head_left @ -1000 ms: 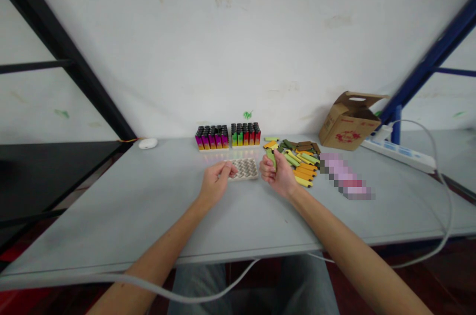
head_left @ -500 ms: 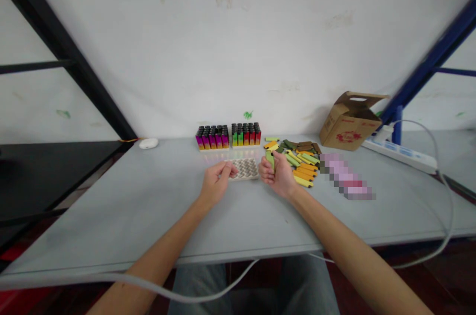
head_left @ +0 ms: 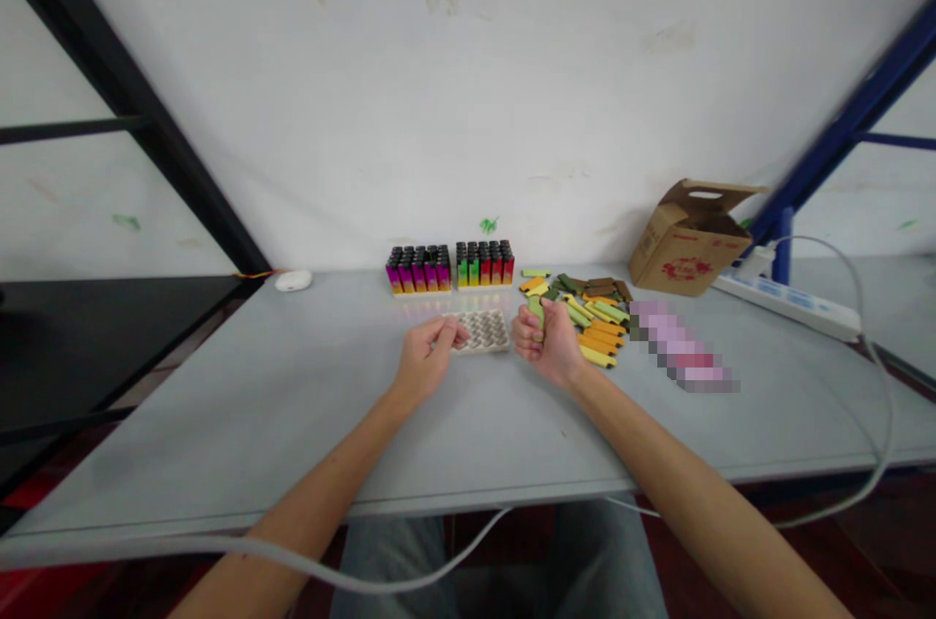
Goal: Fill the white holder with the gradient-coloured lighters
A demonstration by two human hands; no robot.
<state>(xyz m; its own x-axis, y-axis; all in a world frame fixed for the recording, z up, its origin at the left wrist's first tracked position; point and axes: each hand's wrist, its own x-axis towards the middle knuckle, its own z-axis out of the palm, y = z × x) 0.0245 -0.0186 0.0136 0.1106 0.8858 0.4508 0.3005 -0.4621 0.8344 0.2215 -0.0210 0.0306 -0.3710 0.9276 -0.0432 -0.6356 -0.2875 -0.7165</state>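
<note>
My right hand (head_left: 554, 343) is closed around a light green lighter (head_left: 536, 309), which stands nearly upright in the fingers beside a loose pile of lighters (head_left: 601, 330). To its left lies a white tray (head_left: 484, 332) with rows of small slots. My left hand (head_left: 426, 353) has its fingers bent together over the tray's left end, covering that part. Behind the tray stand two blocks of upright lighters with black tops: purple-and-orange lighters (head_left: 418, 274) on the left, green and red lighters (head_left: 485, 266) on the right.
A brown cardboard box (head_left: 682, 244) with an open flap stands at the back right. Next to it are a white power strip (head_left: 794, 304) and a cable. A blurred pink item (head_left: 677, 341) lies right of the pile. A white case (head_left: 293, 281) sits at the back left.
My right hand has shifted slightly to the right, and the thumb and the green lighter have moved a little in its grip. My left hand stays where it was.
</note>
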